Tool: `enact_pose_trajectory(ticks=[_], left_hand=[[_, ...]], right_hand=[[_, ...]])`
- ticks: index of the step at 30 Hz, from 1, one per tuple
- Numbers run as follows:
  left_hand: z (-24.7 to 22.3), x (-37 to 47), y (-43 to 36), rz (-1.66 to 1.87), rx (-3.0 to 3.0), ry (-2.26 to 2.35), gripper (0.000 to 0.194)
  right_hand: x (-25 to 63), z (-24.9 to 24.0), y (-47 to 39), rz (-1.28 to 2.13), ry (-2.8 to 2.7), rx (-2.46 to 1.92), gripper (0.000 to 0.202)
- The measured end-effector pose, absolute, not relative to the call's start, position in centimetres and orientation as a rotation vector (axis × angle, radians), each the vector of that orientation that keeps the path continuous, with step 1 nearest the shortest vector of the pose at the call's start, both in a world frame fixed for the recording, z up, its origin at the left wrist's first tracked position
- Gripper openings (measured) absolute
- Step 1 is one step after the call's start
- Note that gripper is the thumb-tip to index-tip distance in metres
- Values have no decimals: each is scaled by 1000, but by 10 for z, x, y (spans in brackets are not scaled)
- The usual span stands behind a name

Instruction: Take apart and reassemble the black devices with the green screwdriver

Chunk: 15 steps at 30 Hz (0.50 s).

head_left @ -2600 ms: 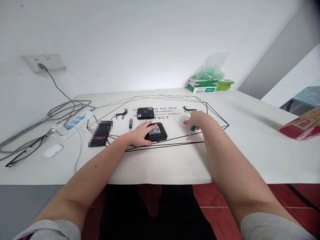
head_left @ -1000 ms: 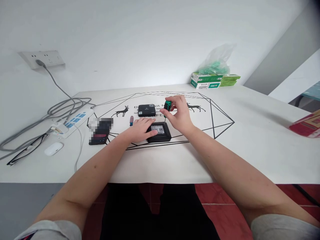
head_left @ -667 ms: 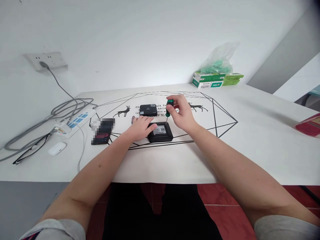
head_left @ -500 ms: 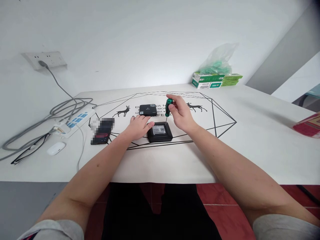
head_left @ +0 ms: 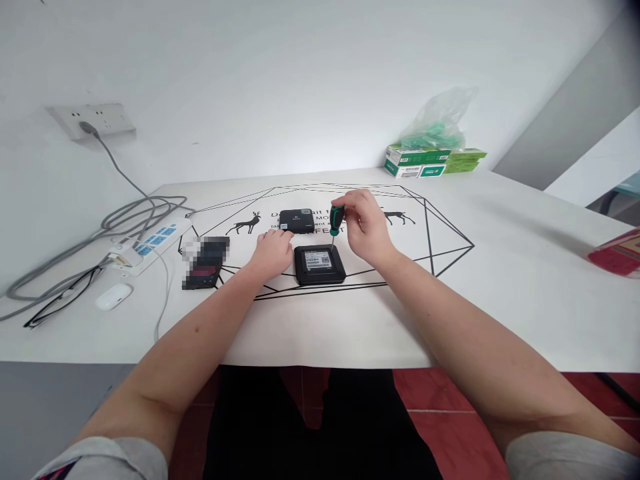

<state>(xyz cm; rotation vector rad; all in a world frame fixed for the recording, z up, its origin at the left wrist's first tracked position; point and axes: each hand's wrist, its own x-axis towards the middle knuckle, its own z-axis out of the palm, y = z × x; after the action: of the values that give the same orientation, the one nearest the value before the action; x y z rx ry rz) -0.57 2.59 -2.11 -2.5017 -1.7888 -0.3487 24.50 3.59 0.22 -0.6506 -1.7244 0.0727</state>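
A black square device (head_left: 331,275) with a white label lies flat on the table in front of me. My right hand (head_left: 367,230) grips a screwdriver (head_left: 337,219) with a green and black handle. The screwdriver stands nearly upright, its shaft reaching down to the device's far right corner. My left hand (head_left: 273,255) rests on the table just left of the device, fingers laid out and holding nothing. Behind the device sits a second black square piece (head_left: 297,221) with small stickers, near the left fingertips.
To the left are a partly pixelated phone (head_left: 206,262), a white mouse (head_left: 114,297), glasses (head_left: 63,298), and a power strip (head_left: 159,241) with grey cable. Green boxes (head_left: 417,157) under a plastic bag (head_left: 443,123) stand by the wall. A red package (head_left: 617,253) lies far right.
My left hand has drawn back to the left, its thumb coming off the device's edge. My right fingers have shifted on the screwdriver handle, which tilts slightly differently.
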Motion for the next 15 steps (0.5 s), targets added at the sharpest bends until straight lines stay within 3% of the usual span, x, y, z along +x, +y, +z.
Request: enact_pose_trajectory(ticks=[5, 10, 15], left_hand=[[-19, -5, 22, -430, -2782, -1651, 49], [-21, -6, 18, -358, -3060, -1447, 65], [-23, -8, 18, -329, -3083, -1470, 68]], right_hand=[[242, 5, 26, 301, -1644, -749, 14], [238, 8, 22, 325, -1611, -820, 40], [238, 5, 22, 319, -1634, -793, 30]])
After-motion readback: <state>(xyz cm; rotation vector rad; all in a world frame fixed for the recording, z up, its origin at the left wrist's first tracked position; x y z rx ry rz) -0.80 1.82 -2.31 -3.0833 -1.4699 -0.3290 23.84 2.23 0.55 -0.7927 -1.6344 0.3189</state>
